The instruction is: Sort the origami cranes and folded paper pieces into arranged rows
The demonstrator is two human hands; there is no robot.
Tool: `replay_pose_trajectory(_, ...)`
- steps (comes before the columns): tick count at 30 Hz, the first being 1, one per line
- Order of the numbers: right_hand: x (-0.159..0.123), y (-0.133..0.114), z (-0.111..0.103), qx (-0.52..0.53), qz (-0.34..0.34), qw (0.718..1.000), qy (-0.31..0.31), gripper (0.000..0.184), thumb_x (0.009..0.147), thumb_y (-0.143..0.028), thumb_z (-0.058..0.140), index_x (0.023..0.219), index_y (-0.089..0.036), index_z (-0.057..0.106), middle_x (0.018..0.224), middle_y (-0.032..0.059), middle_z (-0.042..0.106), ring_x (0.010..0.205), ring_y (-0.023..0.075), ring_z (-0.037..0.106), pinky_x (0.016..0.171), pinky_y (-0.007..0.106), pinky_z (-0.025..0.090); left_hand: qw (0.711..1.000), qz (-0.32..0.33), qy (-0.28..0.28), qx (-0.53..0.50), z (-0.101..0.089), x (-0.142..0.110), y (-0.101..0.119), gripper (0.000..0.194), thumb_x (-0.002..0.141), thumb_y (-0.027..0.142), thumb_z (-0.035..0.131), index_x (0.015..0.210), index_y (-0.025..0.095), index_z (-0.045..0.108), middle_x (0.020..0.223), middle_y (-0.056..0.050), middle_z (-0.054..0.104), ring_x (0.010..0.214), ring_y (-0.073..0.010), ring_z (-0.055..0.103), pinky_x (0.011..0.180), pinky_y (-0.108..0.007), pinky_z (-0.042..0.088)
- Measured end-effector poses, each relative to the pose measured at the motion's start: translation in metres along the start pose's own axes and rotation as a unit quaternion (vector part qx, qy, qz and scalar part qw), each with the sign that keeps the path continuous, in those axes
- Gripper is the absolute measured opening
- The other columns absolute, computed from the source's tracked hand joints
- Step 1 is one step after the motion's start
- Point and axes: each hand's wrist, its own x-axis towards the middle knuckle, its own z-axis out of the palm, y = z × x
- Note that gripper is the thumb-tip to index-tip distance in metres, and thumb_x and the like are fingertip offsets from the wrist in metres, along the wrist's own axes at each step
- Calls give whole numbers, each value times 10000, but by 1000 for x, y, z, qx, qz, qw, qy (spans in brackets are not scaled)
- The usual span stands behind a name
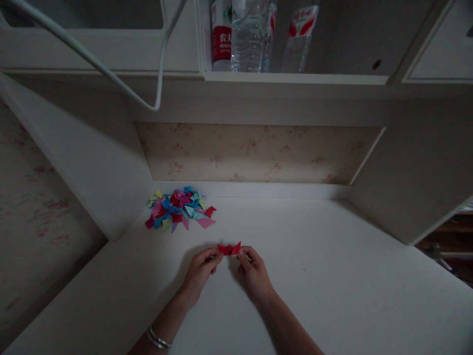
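A small red folded-paper piece (229,249) with two pointed ends is stretched between my hands, over the white desk top. My left hand (201,268) pinches its left end between thumb and fingers. At the right end, my right hand (254,271) grips it the same way. Beyond my left hand lies a pile of folded paper pieces (179,209) in blue, pink, red, yellow and green. Some of them look like origami cranes.
The white desk (332,276) has a side panel (84,148) at the left and another (417,162) at the right. Overhead, a shelf (295,78) holds several plastic bottles (249,37). A white cable-like bar (111,74) hangs down at the upper left.
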Motion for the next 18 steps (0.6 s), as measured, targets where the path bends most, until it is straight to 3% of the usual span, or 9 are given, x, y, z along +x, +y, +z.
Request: replay_pose_trajectory(18, 1, -4, -1, 17, 15, 1000, 19, 364, 767, -548, 647, 811, -188, 613, 585, -38, 511, 476, 89, 412, 477, 232, 316, 1000, -8, -10, 6, -1, -1, 2, 274, 724, 408, 647, 761, 139, 682, 546, 43, 445, 546, -108, 384, 530, -233, 281)
